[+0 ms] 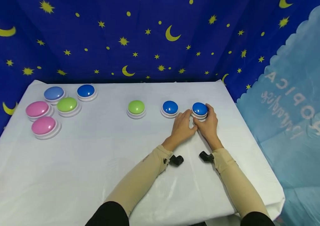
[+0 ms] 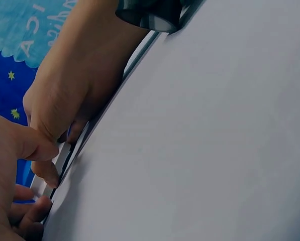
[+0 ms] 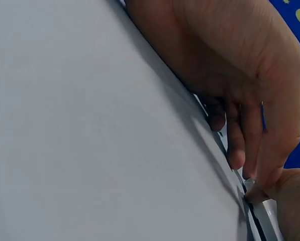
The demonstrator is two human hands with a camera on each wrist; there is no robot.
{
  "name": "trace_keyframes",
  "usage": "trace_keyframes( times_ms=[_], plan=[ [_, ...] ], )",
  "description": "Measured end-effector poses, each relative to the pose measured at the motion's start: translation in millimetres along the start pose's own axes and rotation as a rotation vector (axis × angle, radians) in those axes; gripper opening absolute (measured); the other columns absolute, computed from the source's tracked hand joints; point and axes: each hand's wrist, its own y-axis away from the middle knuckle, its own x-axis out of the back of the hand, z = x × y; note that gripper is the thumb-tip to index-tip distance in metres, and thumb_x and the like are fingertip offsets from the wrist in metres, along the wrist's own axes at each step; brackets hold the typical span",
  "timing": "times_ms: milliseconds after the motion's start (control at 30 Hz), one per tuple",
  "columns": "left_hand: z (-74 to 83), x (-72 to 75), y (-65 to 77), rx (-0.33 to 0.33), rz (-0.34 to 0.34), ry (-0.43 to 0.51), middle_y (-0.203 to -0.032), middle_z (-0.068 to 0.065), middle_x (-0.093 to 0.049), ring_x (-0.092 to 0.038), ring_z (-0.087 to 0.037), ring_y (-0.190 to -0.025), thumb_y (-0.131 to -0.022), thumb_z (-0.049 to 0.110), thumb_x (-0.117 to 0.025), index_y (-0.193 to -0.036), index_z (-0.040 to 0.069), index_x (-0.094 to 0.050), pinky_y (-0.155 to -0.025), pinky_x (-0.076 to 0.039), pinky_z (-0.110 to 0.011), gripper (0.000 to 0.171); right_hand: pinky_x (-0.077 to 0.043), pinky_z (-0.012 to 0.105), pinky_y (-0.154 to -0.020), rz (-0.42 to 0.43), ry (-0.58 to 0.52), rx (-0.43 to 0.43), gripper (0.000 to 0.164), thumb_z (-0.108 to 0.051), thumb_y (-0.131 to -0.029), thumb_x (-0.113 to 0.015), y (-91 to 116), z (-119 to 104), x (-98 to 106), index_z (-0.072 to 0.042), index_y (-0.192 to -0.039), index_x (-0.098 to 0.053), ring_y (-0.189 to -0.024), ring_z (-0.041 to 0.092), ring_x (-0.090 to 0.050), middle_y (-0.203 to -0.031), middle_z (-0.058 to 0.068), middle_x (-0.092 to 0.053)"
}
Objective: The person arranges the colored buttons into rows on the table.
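At the right of the head view, a round blue push button light [image 1: 199, 109] with a white base sits on the table between both hands. My right hand [image 1: 209, 125] grips its base, thumb at the front and fingers round the right side. My left hand [image 1: 183, 127] holds the base's left side with curled fingers, its thumb close to the right thumb. In the left wrist view, part of the white base [image 2: 41, 187] shows between the hands. The base [image 3: 266, 223] also shows in the right wrist view; the blue dome is hidden in both.
A second blue button [image 1: 170, 107] stands just left of my left hand, and a green button [image 1: 136, 107] farther left. Pink buttons [image 1: 43, 125], another green button [image 1: 67, 104] and more blue buttons [image 1: 86, 91] cluster at the white table's [image 1: 72, 175] far left.
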Motion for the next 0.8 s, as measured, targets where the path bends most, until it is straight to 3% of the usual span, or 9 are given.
trace_keyframes(
  times_ms=[167, 333, 500, 600, 800],
  plan=[
    [-0.2, 3.2, -1.4, 0.001, -0.044, -0.042, -0.158, -0.011, -0.053, -0.056, -0.027, -0.132, -0.091, 0.033, -0.077, -0.154, 0.006, -0.049, -0.117, -0.040, -0.037, 0.074, -0.031, 0.059, -0.123, 0.006, 0.008, -0.018, 0.089, -0.016, -0.082, -0.083, -1.7, -1.6, -1.2, 0.000, -0.157, -0.038, -0.145, 0.045, -0.047, -0.156, 0.027, -0.049],
    [-2.7, 4.7, 0.0, -0.008, -0.045, -0.038, -0.158, -0.010, -0.053, -0.058, -0.026, -0.125, -0.092, 0.032, -0.076, -0.153, 0.006, -0.051, -0.113, -0.042, -0.037, 0.071, -0.036, 0.054, -0.123, -0.001, -0.011, -0.007, 0.088, -0.014, -0.083, -0.083, -0.6, -4.3, -1.7, 0.003, -0.157, -0.038, -0.146, 0.043, -0.048, -0.158, 0.028, -0.048],
    [-4.6, 7.6, 1.1, -0.046, 0.004, 0.017, -0.129, -0.006, -0.069, -0.058, -0.023, -0.100, -0.091, 0.024, -0.076, -0.135, 0.009, -0.068, -0.097, -0.045, -0.035, 0.047, -0.038, 0.053, -0.122, 0.013, -0.010, 0.009, 0.087, -0.015, -0.084, -0.084, -0.2, -6.2, -2.0, 0.004, -0.155, -0.038, -0.145, 0.043, -0.050, -0.156, 0.029, -0.050],
    [-4.7, 8.0, 1.1, -0.059, 0.021, 0.057, -0.109, -0.005, -0.070, -0.055, -0.021, -0.092, -0.092, 0.021, -0.077, -0.124, 0.011, -0.072, -0.091, -0.044, -0.034, 0.035, -0.038, 0.052, -0.122, 0.020, -0.004, 0.012, 0.086, -0.017, -0.085, -0.084, -0.2, -5.8, -1.5, 0.004, -0.155, -0.039, -0.144, 0.042, -0.051, -0.155, 0.029, -0.051],
    [-4.9, 6.0, 3.2, -0.054, 0.012, 0.078, -0.104, -0.006, -0.070, -0.055, -0.021, -0.090, -0.091, 0.018, -0.078, -0.123, 0.011, -0.073, -0.089, -0.044, -0.034, 0.033, -0.038, 0.054, -0.121, 0.014, 0.010, 0.025, 0.086, -0.018, -0.087, -0.084, 2.4, -3.9, -0.8, 0.005, -0.155, -0.038, -0.144, 0.044, -0.050, -0.155, 0.030, -0.050]
  ],
)
